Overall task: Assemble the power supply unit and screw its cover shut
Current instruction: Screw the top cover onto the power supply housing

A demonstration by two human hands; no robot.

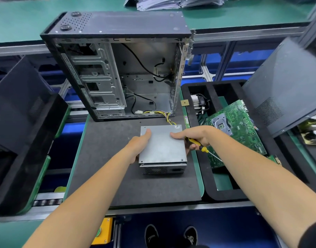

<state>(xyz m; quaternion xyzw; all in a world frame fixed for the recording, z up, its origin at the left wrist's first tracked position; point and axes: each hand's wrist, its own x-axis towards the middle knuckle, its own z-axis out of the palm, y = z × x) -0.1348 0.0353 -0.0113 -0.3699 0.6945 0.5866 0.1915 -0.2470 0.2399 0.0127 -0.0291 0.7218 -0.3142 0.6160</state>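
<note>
The grey metal power supply box (162, 149) sits mid-tabletop, left hand (139, 145) gripping its side; right hand (198, 136) clutches a yellow-handled screwdriver (198, 144), thumb on the cover. Loose cover could shift, misaligning screw holes

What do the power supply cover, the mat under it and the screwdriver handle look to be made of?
Cover: bare sheet metal, likely steel; matte grey with dull sheen and screw holes at the corners.
Mat: dark foam or rubber, probably; flat, speckled, no glare.
Screwdriver handle: glossy yellow and black plastic, it seems; thin metal shaft.
</note>
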